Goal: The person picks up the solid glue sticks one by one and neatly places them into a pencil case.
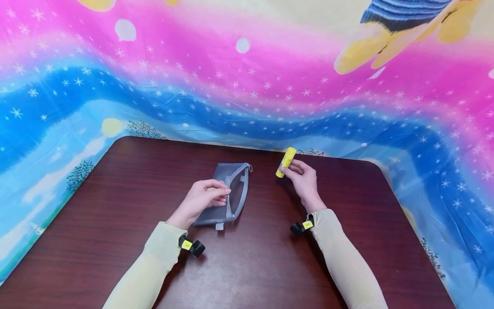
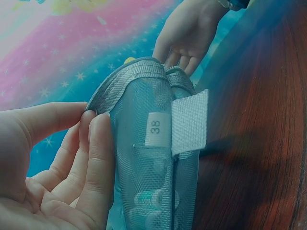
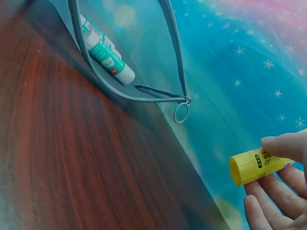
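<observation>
A grey mesh zipper pouch (image 1: 220,171) is on the table with its zipped mouth spread toward the right. My left hand (image 1: 202,198) pinches the edge of that mouth between thumb and fingertips. Through the mesh, and through the opening in the right wrist view, green-and-white sticks (image 3: 111,62) show inside. To the right of the pouch, my right hand (image 1: 305,180) holds a yellow glue stick (image 1: 286,162) between thumb and fingers, raised near the table's far edge. A ring-shaped zipper pull (image 3: 181,113) hangs at the end of the pouch opening.
The dark reddish-brown wooden table (image 1: 247,266) has rounded far corners. Behind and beside it hangs a colourful printed cloth (image 1: 216,98) with pink, blue and snowflake patterns. A small white fabric tag (image 2: 190,122) sticks out from the pouch's near end.
</observation>
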{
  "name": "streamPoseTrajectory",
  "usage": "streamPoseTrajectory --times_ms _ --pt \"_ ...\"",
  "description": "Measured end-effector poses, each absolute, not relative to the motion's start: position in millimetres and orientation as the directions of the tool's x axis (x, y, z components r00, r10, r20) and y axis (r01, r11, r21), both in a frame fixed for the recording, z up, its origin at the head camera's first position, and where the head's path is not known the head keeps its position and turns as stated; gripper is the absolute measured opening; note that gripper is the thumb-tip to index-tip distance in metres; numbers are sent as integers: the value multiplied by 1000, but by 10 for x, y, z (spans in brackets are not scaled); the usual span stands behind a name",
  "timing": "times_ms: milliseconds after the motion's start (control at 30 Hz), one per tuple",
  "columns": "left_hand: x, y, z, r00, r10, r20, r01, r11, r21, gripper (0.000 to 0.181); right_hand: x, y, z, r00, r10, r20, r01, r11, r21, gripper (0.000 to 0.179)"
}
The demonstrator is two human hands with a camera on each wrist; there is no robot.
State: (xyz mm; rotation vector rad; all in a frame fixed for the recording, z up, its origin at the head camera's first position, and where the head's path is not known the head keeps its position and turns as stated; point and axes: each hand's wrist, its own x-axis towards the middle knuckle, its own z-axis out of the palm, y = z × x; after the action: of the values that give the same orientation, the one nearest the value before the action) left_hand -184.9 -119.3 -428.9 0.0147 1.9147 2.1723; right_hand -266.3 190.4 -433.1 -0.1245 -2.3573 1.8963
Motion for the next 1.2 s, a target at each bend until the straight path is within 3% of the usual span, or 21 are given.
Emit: streamPoseTrajectory --times_ms 1200 --pt "-1850 -1194 -4291 -971 188 -150 -174 -115 978 21 -2361 1755 -4406 -1000 -17 -5 2 157 -988 44"
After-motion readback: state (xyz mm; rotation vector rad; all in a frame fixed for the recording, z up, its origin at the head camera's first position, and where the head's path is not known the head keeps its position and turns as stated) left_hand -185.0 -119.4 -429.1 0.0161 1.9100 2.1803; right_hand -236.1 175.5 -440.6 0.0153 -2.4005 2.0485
